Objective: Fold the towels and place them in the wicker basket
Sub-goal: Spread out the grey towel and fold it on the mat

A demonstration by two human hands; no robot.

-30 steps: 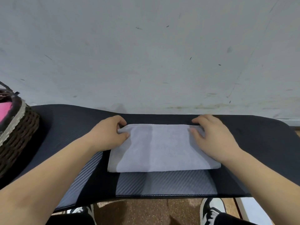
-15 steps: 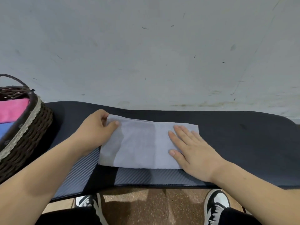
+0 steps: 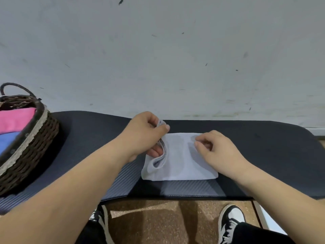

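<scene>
A pale grey towel point(image 3: 179, 162) lies folded on the dark bench point(image 3: 255, 148) in front of me. My left hand point(image 3: 146, 134) grips the towel's left end, thumb on top and fingers under the lifted layers. My right hand point(image 3: 214, 147) rests on the towel's right part with its fingers curled down onto the cloth. The wicker basket point(image 3: 29, 148) stands at the left end of the bench. Inside it lie a pink towel point(image 3: 15, 118) and a blue towel point(image 3: 8, 140).
A grey wall point(image 3: 158, 59) rises right behind the bench. Below the bench's front edge are a brown floor point(image 3: 158, 217) and my two black-and-white shoes point(image 3: 230, 221). Bare bench surface stretches to the right of the towel.
The towel's left end has been folded over to the right, so the towel is now shorter. My right hand went from flat on the cloth to curled. The view shifted left.
</scene>
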